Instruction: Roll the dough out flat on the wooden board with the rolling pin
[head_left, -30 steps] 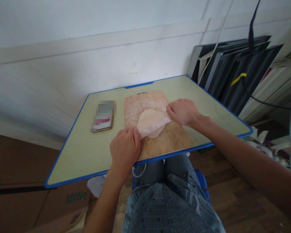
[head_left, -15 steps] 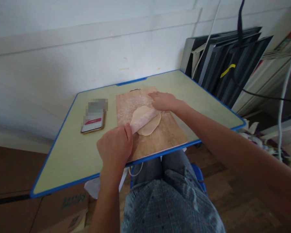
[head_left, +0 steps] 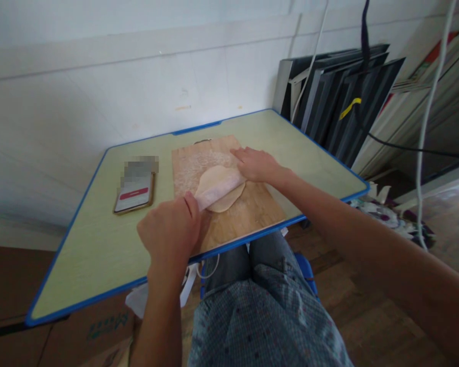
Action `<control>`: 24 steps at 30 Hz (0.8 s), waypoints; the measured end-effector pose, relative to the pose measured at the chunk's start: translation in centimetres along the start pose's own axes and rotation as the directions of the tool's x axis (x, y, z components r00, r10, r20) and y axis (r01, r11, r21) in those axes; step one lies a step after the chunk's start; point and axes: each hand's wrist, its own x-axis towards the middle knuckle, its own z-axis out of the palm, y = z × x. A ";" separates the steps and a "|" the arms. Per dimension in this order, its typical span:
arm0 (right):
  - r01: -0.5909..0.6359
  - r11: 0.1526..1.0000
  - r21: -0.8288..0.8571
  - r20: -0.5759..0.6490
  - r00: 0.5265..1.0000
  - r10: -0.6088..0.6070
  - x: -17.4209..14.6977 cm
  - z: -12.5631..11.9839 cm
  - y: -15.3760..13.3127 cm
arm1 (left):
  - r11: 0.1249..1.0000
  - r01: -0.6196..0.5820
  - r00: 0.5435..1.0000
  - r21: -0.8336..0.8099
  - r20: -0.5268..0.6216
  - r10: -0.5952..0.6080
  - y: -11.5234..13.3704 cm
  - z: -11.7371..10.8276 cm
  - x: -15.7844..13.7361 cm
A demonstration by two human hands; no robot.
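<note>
A floury rolling pin (head_left: 221, 189) lies slantwise across a flat, roundish sheet of dough (head_left: 216, 176), which shows on both sides of it. My left hand (head_left: 172, 227) is closed around the pin's near left end. At the far right end, my right hand (head_left: 255, 163) grips the pin, its fingers partly hidden behind the hand. Beneath the dough is a wooden board (head_left: 248, 214), dusted with flour mostly toward its far left part.
The board rests on a pale green table (head_left: 87, 255) with a blue edge. A phone (head_left: 135, 191) lies left of the board. Dark panels (head_left: 340, 97) lean on the wall at the right, with a white cable (head_left: 424, 137) hanging nearby. A cardboard box (head_left: 95, 331) sits below.
The whole view has shifted, so the table and board appear further left. Both hands stay on the rolling pin, which keeps nearly the same place on the dough.
</note>
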 end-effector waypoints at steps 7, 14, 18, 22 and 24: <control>0.002 0.999 -0.035 0.169 0.986 0.004 4.5 -0.9 -1.4 | 1.000 -0.004 0.996 -0.018 0.094 0.005 -0.3 0.0 0.4; 0.046 0.998 -0.032 0.045 0.998 -0.045 2.4 0.1 -0.3 | 0.999 -0.051 0.999 0.020 -0.007 0.051 -0.5 0.1 0.4; 0.014 1.000 -0.004 -0.002 1.000 -0.014 0.0 0.2 0.1 | 0.999 -0.050 0.997 0.022 -0.050 0.051 -0.3 -0.3 0.0; -0.044 0.998 0.034 -0.056 0.997 0.046 -2.6 0.2 -0.3 | 0.999 -0.042 0.997 0.002 -0.062 0.042 -0.1 -0.4 -0.3; -0.053 0.998 0.045 -0.096 0.994 0.058 -3.6 0.3 -0.4 | 0.999 -0.030 0.998 -0.016 -0.060 0.029 -0.1 -0.3 -0.5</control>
